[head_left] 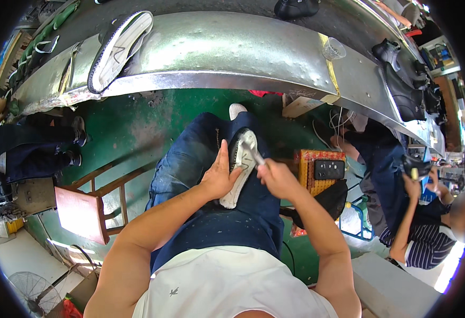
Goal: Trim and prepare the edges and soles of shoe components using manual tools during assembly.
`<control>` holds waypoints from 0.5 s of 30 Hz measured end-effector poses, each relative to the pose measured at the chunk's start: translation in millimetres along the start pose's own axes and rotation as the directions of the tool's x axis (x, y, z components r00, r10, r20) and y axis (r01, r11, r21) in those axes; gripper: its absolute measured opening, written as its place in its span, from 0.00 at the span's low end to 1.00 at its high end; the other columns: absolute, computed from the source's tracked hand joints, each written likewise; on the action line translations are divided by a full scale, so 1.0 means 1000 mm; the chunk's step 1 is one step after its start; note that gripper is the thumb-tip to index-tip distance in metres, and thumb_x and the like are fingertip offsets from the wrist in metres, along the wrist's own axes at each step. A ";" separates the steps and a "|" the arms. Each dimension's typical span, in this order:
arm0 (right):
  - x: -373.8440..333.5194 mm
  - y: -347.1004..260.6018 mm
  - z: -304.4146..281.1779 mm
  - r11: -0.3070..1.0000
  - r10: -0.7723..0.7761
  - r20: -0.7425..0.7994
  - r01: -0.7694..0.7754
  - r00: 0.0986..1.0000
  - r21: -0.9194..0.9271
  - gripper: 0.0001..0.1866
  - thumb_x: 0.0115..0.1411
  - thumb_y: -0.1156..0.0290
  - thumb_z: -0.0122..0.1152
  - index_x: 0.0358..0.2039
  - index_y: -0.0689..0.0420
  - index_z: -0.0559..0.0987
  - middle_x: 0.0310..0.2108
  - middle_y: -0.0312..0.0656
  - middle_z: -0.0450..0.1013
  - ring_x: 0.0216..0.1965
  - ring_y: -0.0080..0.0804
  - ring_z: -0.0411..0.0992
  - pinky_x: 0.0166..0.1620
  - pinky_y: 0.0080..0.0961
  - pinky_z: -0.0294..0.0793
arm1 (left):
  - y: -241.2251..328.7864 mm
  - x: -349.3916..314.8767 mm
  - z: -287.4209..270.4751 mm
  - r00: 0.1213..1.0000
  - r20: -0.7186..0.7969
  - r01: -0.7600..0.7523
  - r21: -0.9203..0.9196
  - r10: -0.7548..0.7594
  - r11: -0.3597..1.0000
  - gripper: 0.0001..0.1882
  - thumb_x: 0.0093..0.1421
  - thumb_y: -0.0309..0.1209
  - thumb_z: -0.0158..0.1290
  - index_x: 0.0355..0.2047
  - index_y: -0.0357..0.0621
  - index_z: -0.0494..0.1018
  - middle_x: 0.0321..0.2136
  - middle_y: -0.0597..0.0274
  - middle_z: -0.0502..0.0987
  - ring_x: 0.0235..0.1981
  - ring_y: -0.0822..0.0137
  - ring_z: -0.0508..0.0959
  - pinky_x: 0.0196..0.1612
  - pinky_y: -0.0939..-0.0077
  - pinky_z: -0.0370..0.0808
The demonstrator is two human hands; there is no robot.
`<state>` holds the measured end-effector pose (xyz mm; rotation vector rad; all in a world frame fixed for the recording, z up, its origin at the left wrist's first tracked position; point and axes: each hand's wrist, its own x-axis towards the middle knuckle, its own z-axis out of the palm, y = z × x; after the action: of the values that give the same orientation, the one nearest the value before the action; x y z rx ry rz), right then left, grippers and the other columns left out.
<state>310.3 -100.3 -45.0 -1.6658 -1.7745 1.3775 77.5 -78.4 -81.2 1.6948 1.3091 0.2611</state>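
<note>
A dark shoe (238, 183) lies bottom up across my lap, its pale underside facing me and a stitched black edge running round it. My left hand (220, 174) holds it from the left, fingers stretched along the side and thumb over the underside. Closed round the handle of a short tool (254, 155), my right hand (278, 179) is just right of the shoe. The tool's pale head is over the upper part of the underside; it is blurred, and I cannot tell whether it is a hammer or a brush.
Ahead runs a metal-edged bench (232, 50) bearing another upturned shoe (116, 53) and a clear plastic cup (333, 49). At my right, a phone (329, 169) rests on a woven seat (307, 177). A wooden stool (84, 214) stands left. A co-worker (428, 233) handles a shoe at far right.
</note>
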 end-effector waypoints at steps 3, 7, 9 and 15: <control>-0.017 0.012 0.019 0.967 -0.056 0.048 0.067 0.997 -0.247 0.22 0.71 0.54 0.52 0.36 0.64 0.75 0.27 0.57 0.77 0.33 0.58 0.77 0.39 0.43 0.76 | -0.024 0.003 0.008 0.998 -0.055 -0.030 0.000 0.030 1.000 0.52 0.67 0.46 0.56 0.75 0.39 0.33 0.71 0.31 0.52 0.70 0.42 0.62 0.70 0.61 0.62; -0.058 -0.005 -0.007 0.971 0.233 0.141 -0.238 0.962 0.015 0.19 0.68 0.56 0.57 0.39 0.64 0.77 0.29 0.56 0.78 0.34 0.60 0.77 0.40 0.44 0.76 | 0.000 0.017 -0.026 0.970 0.205 0.168 -0.194 -0.128 0.966 0.53 0.65 0.45 0.59 0.76 0.41 0.36 0.69 0.32 0.58 0.70 0.45 0.63 0.70 0.63 0.61; -0.066 -0.022 -0.017 0.947 0.317 0.361 -0.313 0.877 -0.072 0.16 0.66 0.61 0.60 0.43 0.63 0.77 0.34 0.57 0.79 0.39 0.59 0.78 0.43 0.45 0.76 | -0.005 0.024 -0.033 0.950 0.275 0.229 -0.283 -0.150 0.931 0.55 0.62 0.43 0.63 0.76 0.42 0.38 0.69 0.38 0.61 0.70 0.51 0.64 0.70 0.65 0.60; -0.065 -0.038 0.009 0.879 0.000 0.298 0.142 0.954 -0.455 0.19 0.65 0.63 0.60 0.44 0.70 0.75 0.40 0.59 0.78 0.44 0.52 0.78 0.48 0.44 0.77 | -0.003 0.030 -0.036 0.918 0.372 0.301 -0.428 -0.137 0.852 0.59 0.57 0.39 0.69 0.76 0.43 0.39 0.71 0.44 0.59 0.70 0.57 0.62 0.71 0.67 0.58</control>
<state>297.9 -156.8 4.5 -1.6564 -2.4811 1.2758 64.2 -33.8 -75.4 1.0964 1.0655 0.1393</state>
